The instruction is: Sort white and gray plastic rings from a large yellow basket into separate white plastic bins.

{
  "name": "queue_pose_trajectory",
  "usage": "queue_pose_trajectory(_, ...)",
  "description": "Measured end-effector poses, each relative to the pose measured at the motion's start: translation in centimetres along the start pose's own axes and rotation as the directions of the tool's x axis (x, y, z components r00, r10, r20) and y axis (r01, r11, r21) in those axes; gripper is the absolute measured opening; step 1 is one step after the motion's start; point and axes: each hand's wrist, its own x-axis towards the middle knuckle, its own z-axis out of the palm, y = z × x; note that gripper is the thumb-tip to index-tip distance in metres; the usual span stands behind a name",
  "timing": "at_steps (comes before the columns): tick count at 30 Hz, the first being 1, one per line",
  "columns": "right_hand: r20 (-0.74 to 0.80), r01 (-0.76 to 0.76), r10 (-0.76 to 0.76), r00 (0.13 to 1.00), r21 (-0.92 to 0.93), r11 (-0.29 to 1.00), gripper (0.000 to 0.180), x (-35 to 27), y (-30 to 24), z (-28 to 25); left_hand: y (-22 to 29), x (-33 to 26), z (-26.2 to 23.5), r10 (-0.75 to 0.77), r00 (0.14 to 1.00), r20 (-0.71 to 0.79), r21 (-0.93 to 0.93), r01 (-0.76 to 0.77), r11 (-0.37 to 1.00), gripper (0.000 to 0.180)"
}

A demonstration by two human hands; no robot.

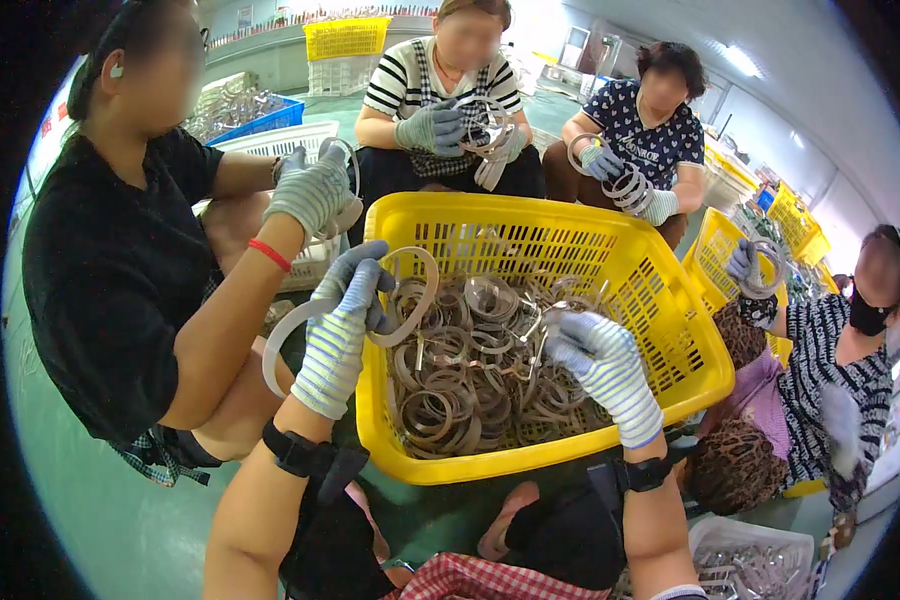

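My left hand (345, 325), in a striped grey work glove, is closed on a thin grey metal ring (415, 300) that it holds over the left rim of a yellow plastic basket (670, 330). A second loose ring hangs below that hand. My right hand (600, 365), gloved the same way, reaches into the basket and pinches a ring out of the tangled heap of metal rings (470, 375). Black straps sit on both my wrists.
Several other gloved people sit around the basket handling rings: one in black at left (120, 270), one in a striped top behind (440, 90), one in a dotted top (650, 130), one at right (850, 350). More yellow, white and blue crates stand around on the green floor.
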Motion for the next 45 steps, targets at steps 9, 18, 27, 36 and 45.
queue_pose_trajectory(9,0.174,0.346,-0.311,0.934,-0.229,0.91,0.029,0.7,-0.4,1.4,1.2,-1.1,1.2,-0.023,0.99,0.138,-0.128,0.04,0.991,0.027)
queue_pose_trajectory(18,0.026,0.103,-0.102,0.994,-0.086,0.991,0.028,0.3,-0.9,0.1,0.7,-1.9,2.1,0.125,0.937,0.326,0.052,-0.15,0.987,0.025)
queue_pose_trajectory(27,-0.094,0.1,-0.111,0.989,-0.116,0.988,0.026,0.2,0.2,0.0,0.3,-0.6,0.8,0.147,0.847,0.51,0.385,-0.378,0.842,0.029)
queue_pose_trajectory(36,-0.162,0.053,-0.059,0.985,-0.041,0.998,0.029,0.4,0.1,0.1,1.0,-1.5,2.1,0.092,0.856,0.508,0.312,-0.282,0.907,0.034)
queue_pose_trajectory(45,0.093,-0.407,0.436,0.895,0.571,0.713,0.03,0.3,-1.2,0.8,-1.0,-0.5,1.9,0.319,0.933,0.166,0.013,-0.325,0.946,0.044)
